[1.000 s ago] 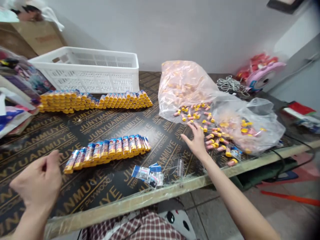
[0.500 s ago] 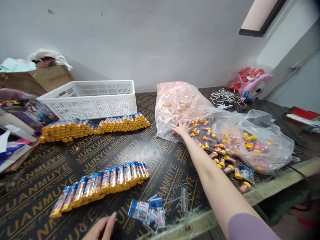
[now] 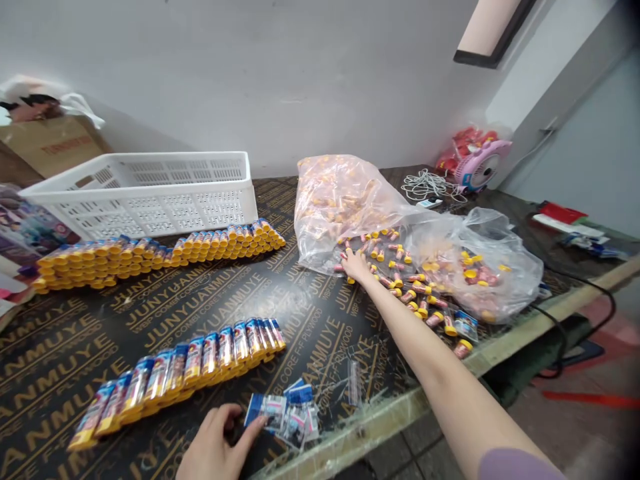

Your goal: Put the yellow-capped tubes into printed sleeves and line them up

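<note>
My right hand (image 3: 356, 265) reaches to the near edge of a pinkish clear bag (image 3: 340, 200), its fingers on small pink tubes with yellow caps (image 3: 397, 273); whether it grips one is too small to tell. My left hand (image 3: 220, 440) is at the front edge, thumb and fingers apart, with the thumb tip beside a small pile of blue-and-clear printed sleeves (image 3: 287, 413). Left of that pile lies a slanting row of wrapped blue-and-yellow tubes (image 3: 185, 370). Clear empty sleeves (image 3: 355, 382) lie near the table edge.
A white basket (image 3: 165, 207) stands at the back left, behind stacked yellow-ended tubes (image 3: 150, 257). Another clear bag (image 3: 490, 267) holds more tubes on the right. Farther back are a white cable (image 3: 430, 185) and a pink fan (image 3: 483, 167). A cardboard box (image 3: 55, 147) is at the far left.
The camera view has shifted to the right. My left hand has come up and opened beside the printed sleeves. My right hand stays among the tubes by the bag, its fingers now more bent.
</note>
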Demonstrator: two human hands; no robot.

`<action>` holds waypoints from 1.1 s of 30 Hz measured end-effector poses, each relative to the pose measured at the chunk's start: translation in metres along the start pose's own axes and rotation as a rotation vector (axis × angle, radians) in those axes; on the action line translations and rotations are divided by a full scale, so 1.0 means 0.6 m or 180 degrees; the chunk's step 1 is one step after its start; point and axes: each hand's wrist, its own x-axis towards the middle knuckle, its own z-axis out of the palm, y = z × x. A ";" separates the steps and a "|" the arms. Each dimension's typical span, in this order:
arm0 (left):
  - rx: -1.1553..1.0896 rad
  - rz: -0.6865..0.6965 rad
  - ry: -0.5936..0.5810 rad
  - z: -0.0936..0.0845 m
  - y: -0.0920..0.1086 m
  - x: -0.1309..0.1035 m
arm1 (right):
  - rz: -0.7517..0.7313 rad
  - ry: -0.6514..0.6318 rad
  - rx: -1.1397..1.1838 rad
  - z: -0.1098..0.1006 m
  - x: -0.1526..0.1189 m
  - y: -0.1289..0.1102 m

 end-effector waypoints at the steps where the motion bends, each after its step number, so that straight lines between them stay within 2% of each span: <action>1: 0.0223 -0.0059 -0.0109 -0.001 0.005 0.004 | -0.0074 -0.0032 -0.0005 0.000 -0.017 0.006; 4: 0.0557 -0.0075 -0.0312 -0.006 0.011 0.017 | -0.0364 -0.0111 0.0016 0.000 -0.075 0.023; 7: 0.0442 0.0005 -0.0327 -0.010 0.003 0.024 | -0.0747 -0.0155 0.0092 -0.002 -0.143 0.037; 12: -0.0024 0.0206 -0.0024 -0.006 -0.011 0.022 | -0.1307 -0.0172 0.0335 -0.004 -0.254 0.063; 16: -0.0572 0.0382 0.0096 0.001 -0.011 0.016 | -0.1433 -0.0027 0.0559 -0.007 -0.297 0.076; 18: -0.0799 0.0356 0.0139 0.003 -0.009 0.012 | -0.1465 0.0105 0.0692 -0.010 -0.307 0.062; 20: -0.0900 0.0286 0.0150 0.002 -0.006 0.010 | -0.1603 0.0143 0.0841 -0.014 -0.319 0.032; 24: -0.0782 0.0217 -0.0003 -0.002 -0.003 0.007 | -0.2157 -0.0125 0.1084 -0.014 -0.358 -0.048; 26: -0.0649 0.0326 -0.0057 -0.003 -0.002 0.005 | -0.2347 -0.0254 0.1164 -0.010 -0.379 -0.076; 30: -0.0326 0.0666 -0.0061 0.001 -0.005 0.004 | -0.2336 -0.0313 0.1325 -0.003 -0.402 -0.086; 33: -0.0353 0.0630 -0.0028 0.005 -0.009 0.004 | -0.2146 -0.0250 0.1642 -0.010 -0.409 -0.072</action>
